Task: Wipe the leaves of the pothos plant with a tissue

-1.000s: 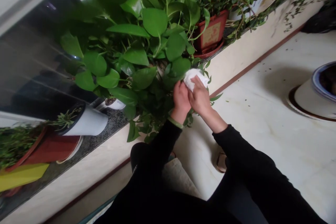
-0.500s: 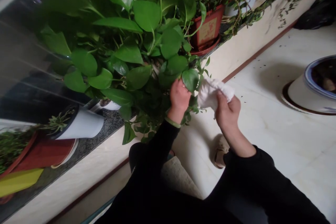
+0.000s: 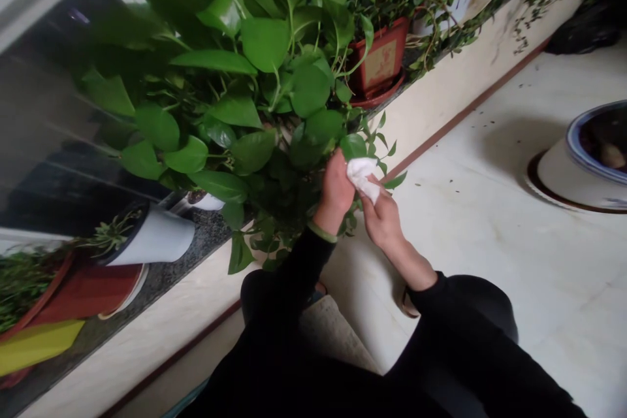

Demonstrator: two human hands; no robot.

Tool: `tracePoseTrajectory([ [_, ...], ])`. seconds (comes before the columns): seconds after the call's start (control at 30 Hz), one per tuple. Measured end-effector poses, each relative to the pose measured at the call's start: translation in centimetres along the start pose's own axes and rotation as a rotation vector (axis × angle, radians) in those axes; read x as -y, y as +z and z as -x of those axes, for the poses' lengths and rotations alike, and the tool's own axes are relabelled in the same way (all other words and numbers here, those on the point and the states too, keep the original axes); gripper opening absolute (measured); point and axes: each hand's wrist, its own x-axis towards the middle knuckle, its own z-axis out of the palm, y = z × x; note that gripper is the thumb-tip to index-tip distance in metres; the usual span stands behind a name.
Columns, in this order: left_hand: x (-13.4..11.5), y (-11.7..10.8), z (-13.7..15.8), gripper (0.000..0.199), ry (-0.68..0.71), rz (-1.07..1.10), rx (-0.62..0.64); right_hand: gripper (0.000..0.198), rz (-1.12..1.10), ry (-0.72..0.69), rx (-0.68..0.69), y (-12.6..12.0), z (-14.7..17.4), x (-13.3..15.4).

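Observation:
A large leafy pothos plant (image 3: 235,111) with broad green leaves fills the middle of the view. At its lower right edge, my left hand (image 3: 337,188) is closed, its fingertips at a rounded leaf (image 3: 353,145); the fingers are partly hidden. A crumpled white cloth (image 3: 363,176) is gripped in my closed right hand (image 3: 383,217). The cloth lies against the underside of that leaf, right beside my left hand, so the two hands are nearly touching.
The plants stand along a dark stone ledge (image 3: 196,245). On it are a red pot (image 3: 382,59), a tilted white pot (image 3: 164,235) and a yellow object (image 3: 39,343). A blue-rimmed white pot (image 3: 582,170) sits on the pale floor at right.
My right hand has moved left with the white cloth, from apart from the plant to the leaf by my left hand. My left hand has hardly moved.

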Motion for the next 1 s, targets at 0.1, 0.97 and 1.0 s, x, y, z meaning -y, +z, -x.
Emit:
tracePoseTrajectory([
  [0.1, 0.4, -0.3, 1.4, 0.042, 0.059, -0.082, -0.021, 0.035, -0.247, 0.343, -0.309, -1.1, 0.2, -1.0],
  [0.97, -7.3, -2.2, -0.9, 0.014, 0.404, -0.361, -0.167, 0.017, -0.951, 0.902, -0.270, -3.5, -3.4, -6.0],
  [1.0, -7.4, -2.3, -0.5, 0.016, 0.390, -0.359, -0.174, 0.018, -0.953, 0.883, -0.251, -3.6, -3.3, -6.3],
])
